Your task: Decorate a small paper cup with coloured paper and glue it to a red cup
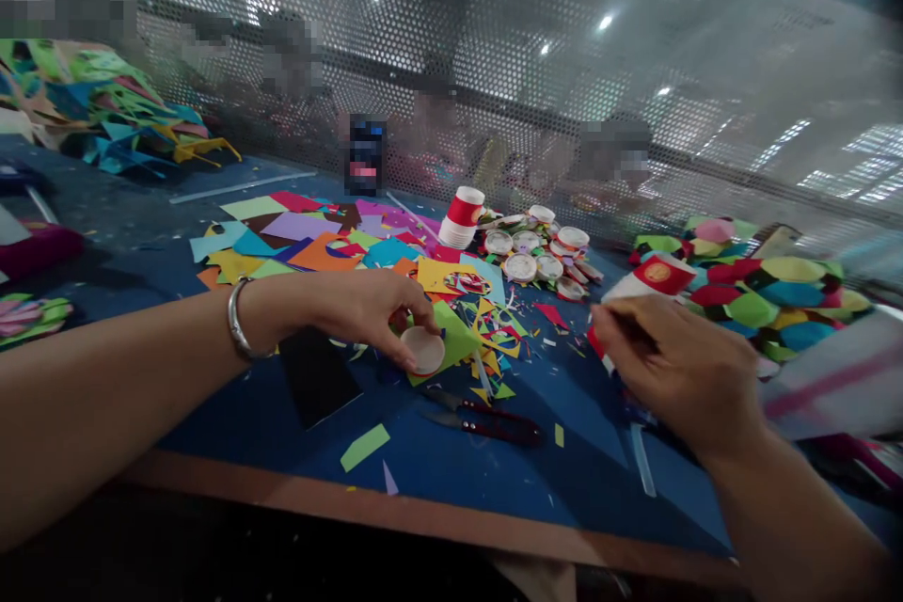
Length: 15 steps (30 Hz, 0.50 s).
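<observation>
My left hand (377,315), with a silver bangle at the wrist, pinches the edge of a small pale round disc (423,351). The disc lies over a green paper sheet (455,337). My right hand (667,362) is raised on the right with its fingers curled. Just behind its fingers shows a red and white paper cup (655,275), partly hidden. Whether those fingers hold anything is hidden. Dark-handled thread snips (486,419) lie between the hands, close to the disc. A black flat sheet (317,376) lies under my left wrist.
Coloured paper sheets (310,240) and yellow scraps cover the middle. Behind them stand stacked paper cups (463,218) and a heap of cut cup bottoms (536,254). A phone (365,155) leans on the perforated screen (451,38). Paper piles (768,287) flank both sides.
</observation>
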### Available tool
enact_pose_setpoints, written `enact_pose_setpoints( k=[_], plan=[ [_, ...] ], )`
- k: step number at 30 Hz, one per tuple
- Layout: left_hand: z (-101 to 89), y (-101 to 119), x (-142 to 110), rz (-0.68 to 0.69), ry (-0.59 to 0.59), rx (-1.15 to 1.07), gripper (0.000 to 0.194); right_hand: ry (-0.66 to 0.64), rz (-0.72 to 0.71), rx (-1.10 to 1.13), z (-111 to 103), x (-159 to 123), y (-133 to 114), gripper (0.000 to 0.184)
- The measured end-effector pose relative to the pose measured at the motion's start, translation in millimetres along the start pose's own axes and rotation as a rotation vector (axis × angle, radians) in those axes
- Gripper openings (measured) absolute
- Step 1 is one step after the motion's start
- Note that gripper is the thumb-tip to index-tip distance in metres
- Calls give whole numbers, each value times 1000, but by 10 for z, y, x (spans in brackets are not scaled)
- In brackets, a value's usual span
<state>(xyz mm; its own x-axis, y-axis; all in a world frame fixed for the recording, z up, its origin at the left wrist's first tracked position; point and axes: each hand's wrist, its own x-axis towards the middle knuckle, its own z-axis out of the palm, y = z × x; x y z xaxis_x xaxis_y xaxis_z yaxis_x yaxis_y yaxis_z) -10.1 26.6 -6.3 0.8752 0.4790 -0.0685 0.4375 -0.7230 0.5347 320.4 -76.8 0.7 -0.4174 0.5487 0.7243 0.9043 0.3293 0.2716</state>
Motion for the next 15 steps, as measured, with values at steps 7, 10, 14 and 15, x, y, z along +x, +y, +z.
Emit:
enact_pose_setpoints(
  k=[7, 10, 14, 15],
  plan=[
    [-25, -19, 44, -6, -22, -42, 47, -305, 309, -6, -257, -793, 244, 13],
    [-32, -3, 44, -29, -37, -52, 48, -340, 457, 10, -288, -1146, 363, 20],
    [-31, 9, 34, -34, -31, -57, 50, -351, 524, 58, -329, -1339, 391, 18],
    [-29, 7, 31, -29, -28, -61, 49, -368, 523, 68, -342, -1341, 383, 16]
  ],
)
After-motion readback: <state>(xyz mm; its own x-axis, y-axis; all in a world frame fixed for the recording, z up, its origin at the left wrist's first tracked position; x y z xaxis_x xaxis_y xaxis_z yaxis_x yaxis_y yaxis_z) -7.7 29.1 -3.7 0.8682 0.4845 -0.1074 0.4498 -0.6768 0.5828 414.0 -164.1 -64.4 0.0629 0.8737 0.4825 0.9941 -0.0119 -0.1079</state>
